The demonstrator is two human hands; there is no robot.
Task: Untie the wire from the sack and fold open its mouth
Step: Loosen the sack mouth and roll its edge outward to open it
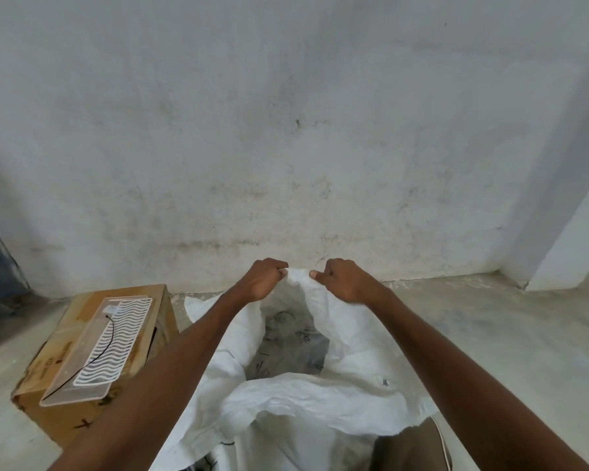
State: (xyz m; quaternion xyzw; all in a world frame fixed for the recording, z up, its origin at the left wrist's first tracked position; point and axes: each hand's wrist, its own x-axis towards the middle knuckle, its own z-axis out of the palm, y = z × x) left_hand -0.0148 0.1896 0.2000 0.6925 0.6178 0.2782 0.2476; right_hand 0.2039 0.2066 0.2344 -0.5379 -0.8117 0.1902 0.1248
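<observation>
A white woven sack (306,402) stands on the floor in front of me with its mouth open. Grey plastic packets (291,348) show inside. My left hand (261,278) and my right hand (346,280) both pinch the far rim of the sack, close together, holding it up. The near rim is rolled outward. A thin black wire (97,353) lies on a clear tray to the left, apart from the sack.
A cardboard box (82,396) sits on the floor at the left, with a clear plastic tray (113,345) with white wavy lines on top. A stained white wall (286,147) rises just behind the sack. A brown shoe (419,447) shows at the bottom.
</observation>
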